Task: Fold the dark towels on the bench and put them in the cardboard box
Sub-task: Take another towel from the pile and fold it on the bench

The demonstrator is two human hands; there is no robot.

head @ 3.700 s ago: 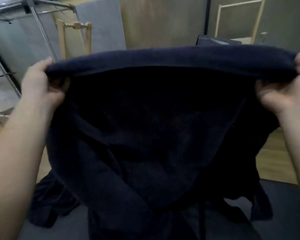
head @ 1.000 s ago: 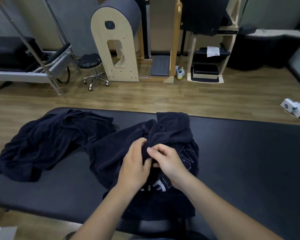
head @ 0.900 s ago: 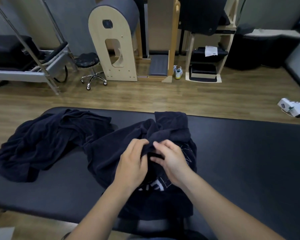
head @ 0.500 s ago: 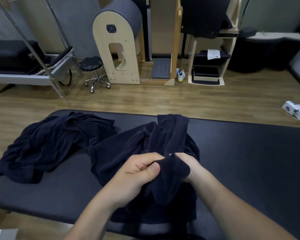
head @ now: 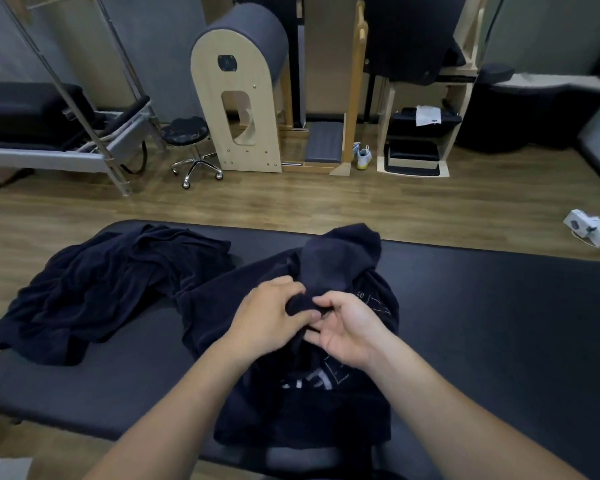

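scene: we stand at the near side of a dark padded bench, and both hands meet at the centre of the frame over crumpled dark cloth.
towel being worked: the lettered towel lies heaped mid-bench. its near end hangs over the bench's near edge at lower centre, and pale lettering shows just below the hands.
left hand: the left hand pinches a small fold of the lettered towel between thumb and curled fingers.
right hand: the right hand is palm up, fingers curled under the same fold and thumb laid on top. it grips the cloth too, though blur softens the fingertips.
just changed: half a second ago we held a broad flap raised toward the camera. now that flap is down and only a narrow ridge of cloth sits between the hands. a few seconds back this towel hung spread wide in the air, and it is now a heap again.
what it means: we judge that we are hunting for an edge or corner, and no clean fold is made yet.
second towel: the second towel sprawls unfolded at the left of the frame, where it lay a second ago.
box: a pale corner at the lower left edge may be the cardboard box; we cannot tell.
remaining: both towels are unfolded, and neither is in a box.
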